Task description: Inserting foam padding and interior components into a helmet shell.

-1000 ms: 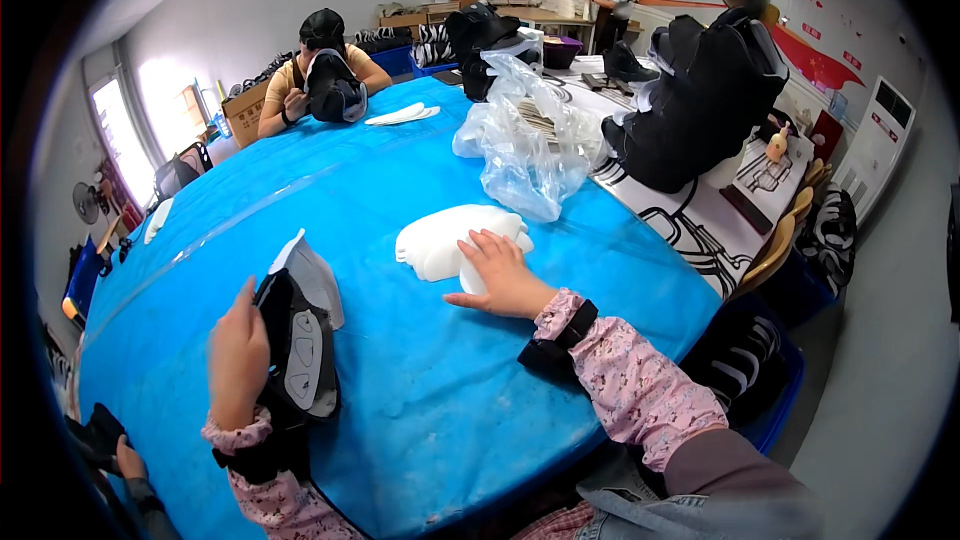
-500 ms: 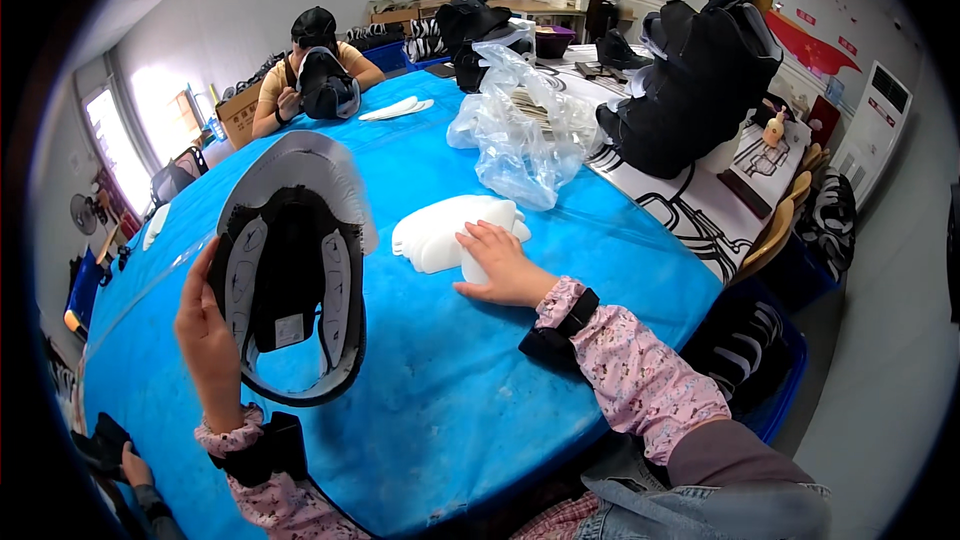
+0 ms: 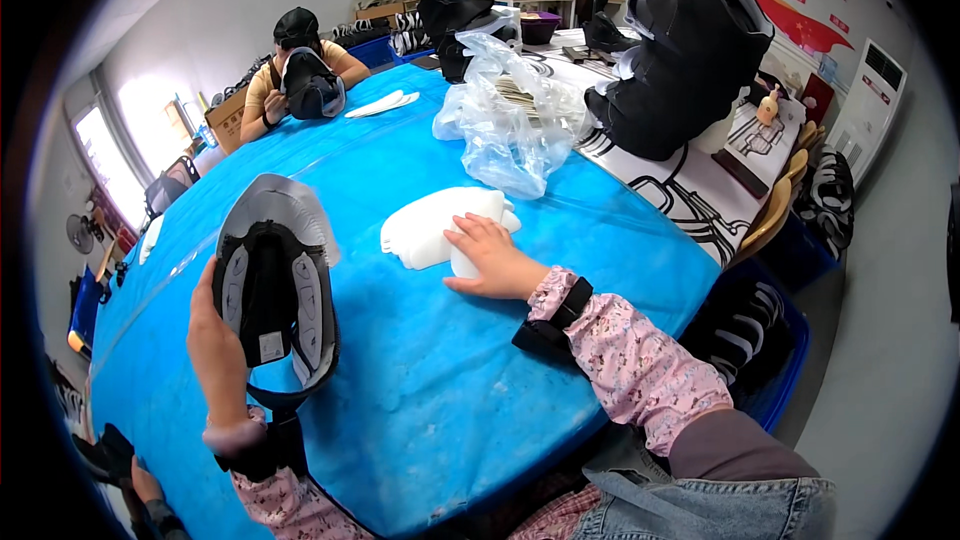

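My left hand (image 3: 216,345) is closed on the side of a black shoe upper (image 3: 266,280), raised above the table with its open underside toward me. A grey-white edge curves round its far end, and a small white label shows inside. On the blue table cover, my right hand (image 3: 497,265) lies with its fingers spread over a pile of thin white shaped sheets (image 3: 420,228). One sheet under the palm sticks out toward me from the pile; whether the fingertips grip it is hard to see.
Beyond the pile lies a clear plastic bag (image 3: 510,145) of stacked pieces. Black shoe uppers (image 3: 675,75) are heaped at the right. Across the table, a person (image 3: 290,65) handles another shoe upper near white sheets (image 3: 383,104). Blue crates (image 3: 795,365) stand right of the table.
My left hand has lowered the shoe upper slightly and tipped it, so it appears smaller. My right hand stays on the white sheets. The whole view has shifted a little.
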Demonstrator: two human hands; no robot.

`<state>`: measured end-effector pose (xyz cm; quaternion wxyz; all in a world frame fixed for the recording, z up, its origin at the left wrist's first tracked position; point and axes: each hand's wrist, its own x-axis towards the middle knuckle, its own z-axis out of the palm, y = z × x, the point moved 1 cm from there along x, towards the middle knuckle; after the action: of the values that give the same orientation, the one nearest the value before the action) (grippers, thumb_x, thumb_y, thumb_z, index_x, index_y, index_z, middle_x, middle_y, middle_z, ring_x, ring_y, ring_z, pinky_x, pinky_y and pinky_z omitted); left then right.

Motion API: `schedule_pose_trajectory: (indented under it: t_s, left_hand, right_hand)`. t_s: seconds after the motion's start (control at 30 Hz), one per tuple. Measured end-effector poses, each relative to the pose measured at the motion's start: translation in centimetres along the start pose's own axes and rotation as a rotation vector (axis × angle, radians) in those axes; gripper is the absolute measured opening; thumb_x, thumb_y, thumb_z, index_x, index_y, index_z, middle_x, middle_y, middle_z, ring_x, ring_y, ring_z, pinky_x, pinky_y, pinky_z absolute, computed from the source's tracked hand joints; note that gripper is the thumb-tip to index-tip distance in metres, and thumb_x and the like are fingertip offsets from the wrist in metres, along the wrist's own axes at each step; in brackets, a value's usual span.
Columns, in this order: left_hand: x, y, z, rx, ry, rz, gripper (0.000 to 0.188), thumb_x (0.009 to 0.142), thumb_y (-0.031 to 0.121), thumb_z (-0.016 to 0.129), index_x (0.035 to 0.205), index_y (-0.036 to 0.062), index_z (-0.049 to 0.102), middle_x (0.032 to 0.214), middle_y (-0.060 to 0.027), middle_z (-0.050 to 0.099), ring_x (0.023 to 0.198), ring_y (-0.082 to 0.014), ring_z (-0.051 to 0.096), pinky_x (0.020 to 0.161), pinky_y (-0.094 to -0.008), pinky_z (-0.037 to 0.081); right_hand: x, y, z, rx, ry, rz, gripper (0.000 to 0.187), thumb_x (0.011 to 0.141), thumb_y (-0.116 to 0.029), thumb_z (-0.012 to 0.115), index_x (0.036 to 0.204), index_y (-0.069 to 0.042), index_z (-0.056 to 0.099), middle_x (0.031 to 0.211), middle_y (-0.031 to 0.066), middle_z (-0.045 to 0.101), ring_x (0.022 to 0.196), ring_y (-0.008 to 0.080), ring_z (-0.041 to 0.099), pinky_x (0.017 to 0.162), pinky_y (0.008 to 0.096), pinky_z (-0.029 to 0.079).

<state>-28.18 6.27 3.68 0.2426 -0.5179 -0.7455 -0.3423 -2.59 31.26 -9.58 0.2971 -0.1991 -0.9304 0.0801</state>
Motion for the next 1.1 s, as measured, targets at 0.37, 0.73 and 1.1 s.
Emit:
schedule_pose_trajectory:
  t_s: [0.37,0.73,1.1]
  left_hand:
    - [-0.6,0.9,-0.8,-0.063,-0.041,-0.261,0.048,0.094,0.017,0.044,0.140,0.0162,0.032,0.109,-0.0106,0.060,0.073,-0.0212,0.058,0.067,-0.0328,0.046]
    - [0.8,3.0,-1.1,-0.264,0.176,-0.037,0.058,0.091,0.008,0.051,0.144,0.0152,0.028,0.072,0.0010,0.027,0.062,-0.0105,0.026,0.057,-0.0238,0.030]
    - [2.5,7.0,1.5,-0.602,-0.109,0.014,0.050,0.095,0.010,0.046,0.142,0.0103,0.029,0.079,0.0007,0.038,0.071,-0.0100,0.036,0.064,-0.0224,0.036]
  right_hand:
    - [9.8,1.2,-8.3,0.790,0.410,0.202,0.074,0.087,-0.035,0.058,0.138,0.002,0.020,0.092,0.0152,0.060,0.067,0.0212,0.061,0.059,0.0304,0.051]
    - [21.3,-10.8,-8.8,0.825,0.034,-0.385,0.064,0.081,-0.010,0.054,0.140,-0.014,0.032,0.071,0.0040,0.056,0.056,0.0079,0.051,0.046,0.0227,0.042]
    - [12.6,-15.5,-12.1,1.084,-0.524,-0.312,0.072,0.075,-0.004,0.049,0.143,-0.020,0.031,0.074,-0.0016,0.054,0.056,0.0021,0.040,0.048,0.0178,0.032]
